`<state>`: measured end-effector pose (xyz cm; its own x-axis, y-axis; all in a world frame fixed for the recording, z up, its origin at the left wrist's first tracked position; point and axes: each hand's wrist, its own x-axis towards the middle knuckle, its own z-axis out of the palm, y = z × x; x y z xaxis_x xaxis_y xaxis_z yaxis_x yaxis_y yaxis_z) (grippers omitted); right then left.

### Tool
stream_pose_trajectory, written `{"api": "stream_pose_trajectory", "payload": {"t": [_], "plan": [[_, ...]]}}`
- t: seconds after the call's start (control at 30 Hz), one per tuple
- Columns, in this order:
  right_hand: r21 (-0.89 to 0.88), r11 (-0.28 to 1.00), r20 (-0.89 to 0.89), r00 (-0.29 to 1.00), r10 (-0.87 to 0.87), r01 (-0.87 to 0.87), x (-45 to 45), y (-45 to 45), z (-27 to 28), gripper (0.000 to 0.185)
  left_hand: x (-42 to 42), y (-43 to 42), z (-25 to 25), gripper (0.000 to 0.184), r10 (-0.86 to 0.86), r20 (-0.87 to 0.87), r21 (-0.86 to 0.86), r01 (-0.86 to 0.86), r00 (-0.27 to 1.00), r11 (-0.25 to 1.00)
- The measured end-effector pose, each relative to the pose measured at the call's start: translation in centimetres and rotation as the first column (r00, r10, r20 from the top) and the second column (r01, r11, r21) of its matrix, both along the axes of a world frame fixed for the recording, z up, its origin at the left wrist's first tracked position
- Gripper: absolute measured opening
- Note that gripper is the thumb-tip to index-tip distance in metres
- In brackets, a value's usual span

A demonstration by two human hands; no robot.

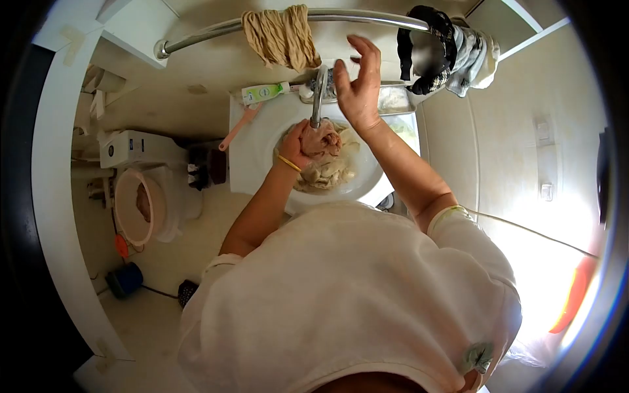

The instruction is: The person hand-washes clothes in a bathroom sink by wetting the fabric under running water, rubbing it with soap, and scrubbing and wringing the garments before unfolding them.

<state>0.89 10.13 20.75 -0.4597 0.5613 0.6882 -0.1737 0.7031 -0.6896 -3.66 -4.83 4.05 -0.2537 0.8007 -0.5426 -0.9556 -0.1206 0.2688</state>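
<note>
In the white sink [252, 157], light-coloured wet cloth [327, 174] lies in the basin. My left hand [297, 145], with a yellow band at its wrist, grips a pinkish cloth [321, 143] under the spout of the chrome faucet [318, 98]. Whether water runs from the spout is too small to tell. My right hand [360, 88] is raised to the right of the faucet, fingers apart and holding nothing.
A chrome rail [216, 31] above holds a tan cloth [280, 38] and dark and grey cloths [429, 49]. On the sink's left side are a green-white tube [264, 93] and a pink brush [240, 126]. A pink basin [157, 208] stands at left.
</note>
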Motion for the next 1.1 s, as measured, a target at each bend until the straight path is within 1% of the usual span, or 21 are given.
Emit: {"api": "stream_pose_trajectory", "payload": {"t": [0.03, 0.07, 0.1, 0.17, 0.2, 0.3, 0.33, 0.43, 0.5, 0.6, 0.67, 0.7, 0.77, 0.83, 0.87, 0.9, 0.93, 0.97, 1.0, 1.03, 1.1], "plan": [[0.171, 0.985, -0.037, 0.999, -0.021, 0.027, -0.4, -0.5, 1.7, 0.043, 0.3, 0.3, 0.1, 0.027, 0.033, 0.006, -0.028, -0.033, 0.999, 0.999], [0.193, 0.981, -0.034, 0.999, 0.026, -0.019, -0.7, -1.2, 2.9, 0.048, 0.2, 0.5, 0.2, 0.026, -0.006, -0.011, 0.016, 0.006, 1.0, 1.0], [0.179, 0.98, -0.029, 0.995, 0.093, -0.087, -1.1, -1.6, 3.3, 0.052, 0.3, 0.7, 0.1, 0.025, -0.044, -0.029, 0.057, 0.046, 0.999, 0.997], [-0.022, 0.98, -0.049, 0.979, 0.199, -0.2, -1.8, -3.3, 4.7, 0.055, 0.5, 0.6, 0.8, 0.024, -0.115, -0.068, 0.135, 0.123, 0.991, 0.983], [-0.029, 0.979, -0.07, 0.977, 0.2, -0.203, -2.4, -3.7, 4.7, 0.056, 0.3, 0.1, 1.2, 0.023, -0.176, -0.019, 0.168, 0.176, 0.984, 0.97], [0.045, 0.976, -0.025, 0.976, 0.214, -0.213, -3.9, -5.1, 5.1, 0.056, 0.4, -0.3, 0.1, 0.033, -0.113, -0.009, 0.109, 0.113, 0.994, 0.988], [0.042, 0.97, -0.016, 0.97, 0.242, -0.241, -4.4, -5.7, 5.2, 0.057, 0.8, -0.1, 1.5, 0.035, -0.053, 0.005, 0.033, 0.053, 0.999, 0.998], [0.03, 0.948, 0.013, 0.949, 0.315, -0.316, -6.2, -7.6, 5.7, 0.059, 1.2, -0.5, 3.3, 0.032, -0.037, -0.048, 0.062, 0.04, 0.998, 0.997], [0.015, 0.922, 0.004, 0.922, 0.387, -0.387, -7.3, -8.8, 6.0, 0.061, 0.9, -1.0, 1.8, 0.029, -0.026, -0.018, 0.098, 0.027, 1.0, 0.995], [0.044, 0.89, 0.032, 0.891, 0.453, -0.454, -8.5, -9.7, 5.6, 0.064, 0.9, -1.1, 3.5, 0.026, 0.002, -0.029, 0.059, 0.0, 1.0, 0.998], [0.048, 0.891, 0.052, 0.892, 0.449, -0.452, -7.4, -9.7, 5.9, 0.059, 0.7, -1.2, 2.8, 0.028, -0.023, 0.022, 0.151, 0.019, 1.0, 0.988], [0.048, 0.894, 0.068, 0.894, 0.442, -0.446, -6.6, -9.4, 5.8, 0.057, -0.1, -1.6, 0.5, 0.03, -0.065, 0.082, 0.273, 0.04, 0.995, 0.961], [0.023, 0.925, 0.079, 0.923, 0.378, -0.38, -4.4, -7.4, 4.2, 0.049, -0.8, -2.4, -1.1, 0.033, -0.128, 0.141, 0.334, 0.075, 0.982, 0.94], [-0.061, 0.956, 0.058, 0.955, 0.292, -0.288, -1.9, -4.7, 1.3, 0.032, -1.3, -2.8, -1.7, 0.032, -0.157, 0.132, 0.224, 0.125, 0.979, 0.967], [-0.247, 0.944, 0.089, 0.965, 0.248, -0.22, -0.6, -3.1, -0.8, 0.024, -0.4, -2.5, 0.6, 0.029, 0.006, 0.071, 0.024, -0.008, 0.997, 1.0], [-0.38, 0.916, 0.12, 0.975, 0.185, -0.127, 0.1, -0.9, -4.2, 0.017, -0.2, -2.2, 0.1, 0.028, 0.029, 0.046, 0.012, -0.03, 0.999, 0.999], [-0.395, 0.919, 0.183, 0.978, 0.099, -0.019, 1.2, 0.7, -5.8, 0.015, -0.2, -1.7, -0.6, 0.028, 0.053, 0.019, 0.004, -0.053, 0.998, 0.999], [-0.273, 0.954, 0.256, 0.965, -0.054, 0.126, 1.6, 3.1, -10.0, 0.016, -0.1, -1.3, -1.2, 0.027, 0.075, -0.007, -0.007, -0.075, 0.997, 0.997], [-0.2, 0.957, 0.423, 0.9, -0.109, 0.21, 2.3, 4.5, -12.2, 0.023, 0.0, -0.9, -1.4, 0.027, 0.04, 0.03, 0.001, -0.04, 0.999, 0.999], [-0.18, 0.962, 0.616, 0.786, -0.053, 0.206, 2.8, 5.7, -14.0, 0.03, 0.0, -0.3, -1.3, 0.027, 0.015, 0.03, 0.012, -0.016, 0.999, 1.0], [-0.058, 0.986, 0.711, 0.7, -0.068, 0.155, 2.9, 6.3, -16.3, 0.038, 0.6, 0.3, -0.8, 0.027, -0.029, 0.035, 0.027, 0.028, 0.999, 0.999]]}}
